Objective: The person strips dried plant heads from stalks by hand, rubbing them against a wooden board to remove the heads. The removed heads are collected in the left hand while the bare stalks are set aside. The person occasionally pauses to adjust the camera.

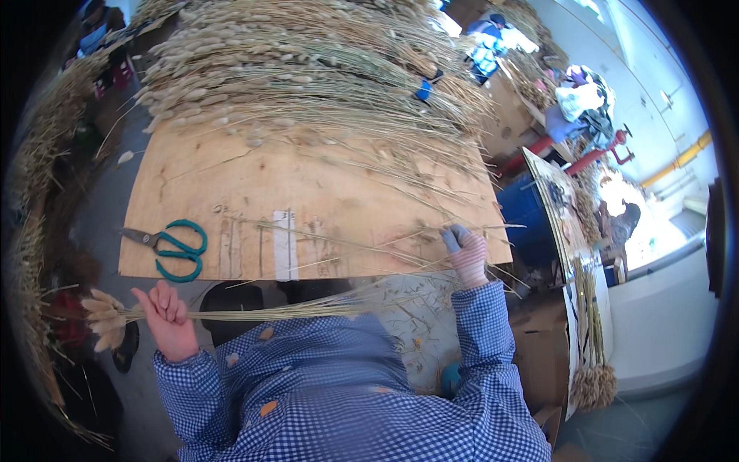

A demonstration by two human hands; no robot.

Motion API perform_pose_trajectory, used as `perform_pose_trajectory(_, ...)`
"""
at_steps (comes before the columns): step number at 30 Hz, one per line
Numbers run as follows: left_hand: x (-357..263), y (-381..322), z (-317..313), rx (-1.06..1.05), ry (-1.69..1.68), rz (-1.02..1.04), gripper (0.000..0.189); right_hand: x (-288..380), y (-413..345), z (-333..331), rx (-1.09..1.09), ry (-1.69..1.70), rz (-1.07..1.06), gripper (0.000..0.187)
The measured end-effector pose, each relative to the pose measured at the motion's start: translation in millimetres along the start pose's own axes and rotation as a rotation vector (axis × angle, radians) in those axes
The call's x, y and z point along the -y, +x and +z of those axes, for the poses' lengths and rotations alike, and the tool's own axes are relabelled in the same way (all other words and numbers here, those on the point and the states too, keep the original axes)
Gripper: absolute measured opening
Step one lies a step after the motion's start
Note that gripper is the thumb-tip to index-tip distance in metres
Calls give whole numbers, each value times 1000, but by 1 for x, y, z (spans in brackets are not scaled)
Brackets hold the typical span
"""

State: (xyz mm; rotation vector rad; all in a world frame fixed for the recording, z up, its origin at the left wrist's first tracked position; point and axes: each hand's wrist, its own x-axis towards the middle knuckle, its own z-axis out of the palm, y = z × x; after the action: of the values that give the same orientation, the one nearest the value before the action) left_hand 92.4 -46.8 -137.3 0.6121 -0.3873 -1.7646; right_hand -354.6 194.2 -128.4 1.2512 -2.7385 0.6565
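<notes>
My bare left hand (166,323) is closed around a bundle of dried bunny-tail grass (265,313), just in front of the table's front edge. Its fluffy heads (107,317) stick out to the left, and the long stems run right across my lap, blurred at their far ends. My right hand (467,257), in a pink striped glove with grey-blue fingertips, is over the front right part of the wooden tabletop (231,173). Its fingers are bent beside loose stems (404,234); whether they pinch one cannot be made out. Scissors with teal handles (183,251) lie at the tabletop's left front.
A thick heap of dried grass (300,69) covers the back of the table. A white marked strip (284,245) is on the board near the front edge. To the right stand a blue barrel (525,213) and a cardboard box (540,358). Another person (486,46) is at the back right.
</notes>
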Motion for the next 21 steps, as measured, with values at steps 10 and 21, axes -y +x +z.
perform_pose_trajectory(10,40,-16,30,53,17,-187,46,40,45,9,-51,-135,-338,36)
perform_pose_trajectory(21,76,-35,67,133,353,-202,42,123,42,45,40,131,-472,22)
